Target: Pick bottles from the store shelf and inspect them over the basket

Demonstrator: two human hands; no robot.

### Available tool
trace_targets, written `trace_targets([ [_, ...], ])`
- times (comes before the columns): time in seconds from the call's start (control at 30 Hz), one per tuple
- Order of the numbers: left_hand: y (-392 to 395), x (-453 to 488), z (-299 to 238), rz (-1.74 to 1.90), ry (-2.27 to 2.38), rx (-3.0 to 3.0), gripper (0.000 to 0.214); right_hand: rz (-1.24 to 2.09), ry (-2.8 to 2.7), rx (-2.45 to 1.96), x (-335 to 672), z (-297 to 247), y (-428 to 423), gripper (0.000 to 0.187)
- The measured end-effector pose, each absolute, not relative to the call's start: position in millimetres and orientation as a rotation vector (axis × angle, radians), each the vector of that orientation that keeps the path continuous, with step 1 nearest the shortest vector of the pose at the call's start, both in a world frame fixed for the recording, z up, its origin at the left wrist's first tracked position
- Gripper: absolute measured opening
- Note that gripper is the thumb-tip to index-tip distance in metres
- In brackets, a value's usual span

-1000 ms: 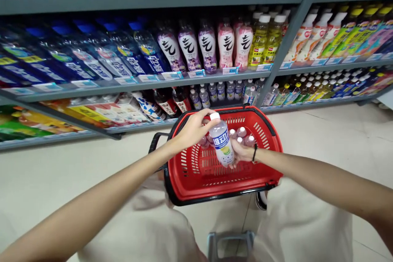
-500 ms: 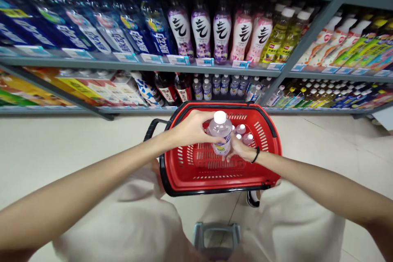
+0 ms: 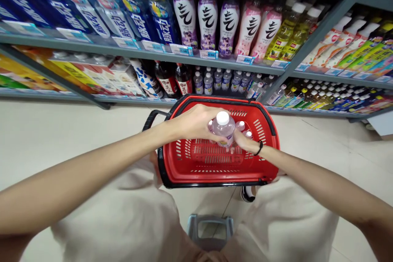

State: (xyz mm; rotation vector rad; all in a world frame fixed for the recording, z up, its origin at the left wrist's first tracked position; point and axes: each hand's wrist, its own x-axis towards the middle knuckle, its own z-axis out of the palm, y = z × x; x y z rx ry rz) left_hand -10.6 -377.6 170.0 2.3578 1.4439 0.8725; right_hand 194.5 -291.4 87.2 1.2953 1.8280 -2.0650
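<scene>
Head view: since 0.5 s ago the bottle (image 3: 224, 128) sits lower in the red basket (image 3: 215, 172), upright beside 2 capped bottles (image 3: 244, 129). Pale tile floor (image 3: 76, 131), stocked drink shelves (image 3: 215, 57) behind. My left hand (image 3: 193, 123) wraps its upper body; my right hand (image 3: 245, 142) cups its lower side.
</scene>
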Motion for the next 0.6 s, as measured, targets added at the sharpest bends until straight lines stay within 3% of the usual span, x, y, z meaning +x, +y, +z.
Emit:
trace_targets([
  [0.2,-375.8,-10.7,164.9,0.809,1.493,2.336,0.066,-2.047,1.821,1.265,199.2,88.6,-291.4,0.057],
  [0.6,-375.5,-9.6,165.3,0.755,1.523,2.317,0.062,-1.985,1.797,1.286,200.0,90.3,-293.0,0.069],
])
